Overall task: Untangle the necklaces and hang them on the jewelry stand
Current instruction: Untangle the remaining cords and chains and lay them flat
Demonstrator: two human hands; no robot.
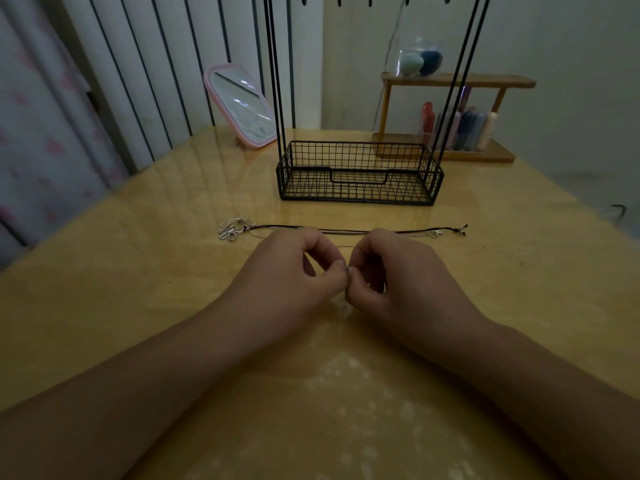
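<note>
Silver clasp (346, 268), tiny, pinched between left hand (304, 268) and right hand (398, 271), fingertips meeting just above table (138, 306). Risk: tugging could tighten snags or snap fine chain. Beyond, necklaces (346, 231) stretched flat, pendants (235, 229) bunched left. Farther, jewelry stand (358, 173), unobstructed. Behind: mirror (242, 105), wooden shelf (450, 81).

We look forward and down from head height, close over the worktop (138, 271), stand (356, 174) at 12 o'clock.
</note>
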